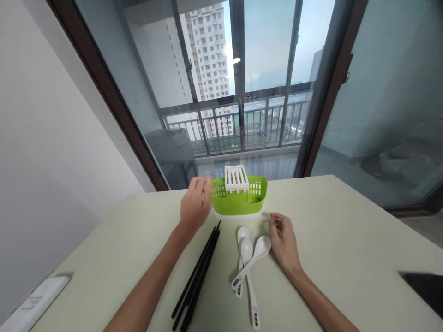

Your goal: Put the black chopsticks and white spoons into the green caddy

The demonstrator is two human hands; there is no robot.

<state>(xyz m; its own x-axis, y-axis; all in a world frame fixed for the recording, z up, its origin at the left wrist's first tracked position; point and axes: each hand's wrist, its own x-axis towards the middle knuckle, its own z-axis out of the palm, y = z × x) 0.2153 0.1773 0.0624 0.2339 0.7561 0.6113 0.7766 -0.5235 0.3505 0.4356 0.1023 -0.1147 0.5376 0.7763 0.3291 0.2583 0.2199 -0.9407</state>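
A green utensil basket (228, 206) with a white base stands near the table's far edge. A white slotted rack (236, 179) sits on its top, at the middle. My left hand (196, 203) is raised at the basket's left end, fingers loosely bent and apart; whether the fingertips touch the rim I cannot tell. To the right of the basket's base, my right hand (284, 242) rests low over the table, half curled and holding nothing. Three white spoons (251, 263) lie crossed between my arms. Several black chopsticks (199, 276) lie in a bundle beside my left forearm.
The pale table (332, 230) ends just behind the basket, before a glass sliding door (242, 101). A white box-like object (41, 302) lies at the left edge. Something black (424, 288) juts in at the right edge.
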